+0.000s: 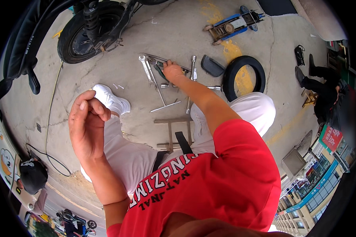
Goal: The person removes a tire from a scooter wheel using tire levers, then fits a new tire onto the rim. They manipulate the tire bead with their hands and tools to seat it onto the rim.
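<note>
My left hand (89,126) is raised at the left, fingers curled toward the thumb; whatever they may hold is unclear. My right hand (174,73) reaches down among tools on the concrete, fingers closed around or over a dark green-handled tool (159,70) and a long steel bar (153,56); its exact grip is hidden. Beside it lie silver open-ended wrenches (144,65), a T-handled tool (166,106) and a cross wrench (213,87). A dark curved tray-like piece (211,67) and a black tyre (257,79) lie to the right.
A scooter's wheel (67,43) stands upper left, a blue floor jack (237,25) upper right. A hose (47,126) crosses the left ground. A metal frame (170,130) lies between my legs. A person in black (324,87) sits at right; a black-capped person (33,173) is lower left.
</note>
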A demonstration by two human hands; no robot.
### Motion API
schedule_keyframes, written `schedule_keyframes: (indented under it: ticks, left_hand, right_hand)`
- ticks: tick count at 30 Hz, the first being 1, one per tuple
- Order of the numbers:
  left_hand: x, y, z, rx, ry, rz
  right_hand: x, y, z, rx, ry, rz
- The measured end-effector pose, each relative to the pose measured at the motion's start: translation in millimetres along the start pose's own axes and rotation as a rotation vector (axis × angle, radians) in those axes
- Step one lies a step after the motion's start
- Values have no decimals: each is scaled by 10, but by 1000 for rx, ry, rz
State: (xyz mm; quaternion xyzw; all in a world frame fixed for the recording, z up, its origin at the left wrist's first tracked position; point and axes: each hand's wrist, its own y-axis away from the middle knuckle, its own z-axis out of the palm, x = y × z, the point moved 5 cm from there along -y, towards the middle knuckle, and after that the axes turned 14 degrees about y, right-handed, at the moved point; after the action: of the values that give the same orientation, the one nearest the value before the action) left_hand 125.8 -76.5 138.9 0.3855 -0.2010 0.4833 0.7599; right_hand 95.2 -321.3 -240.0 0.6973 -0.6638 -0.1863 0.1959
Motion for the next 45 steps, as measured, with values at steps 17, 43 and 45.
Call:
schedule_keyframes:
  ticks: [17,43,45]
  left_hand:
    - [-72,-23,-11,62,-49,-47]
    - [-132,-143,-19,34,-131,-56]
    - [-150,-140,-15,25,-137,-65]
  right_hand:
    - [2838,-454,-1296,113,337,372]
    - [2006,351,125,-102,195,189]
    - [2093,499,374,-203,79,355]
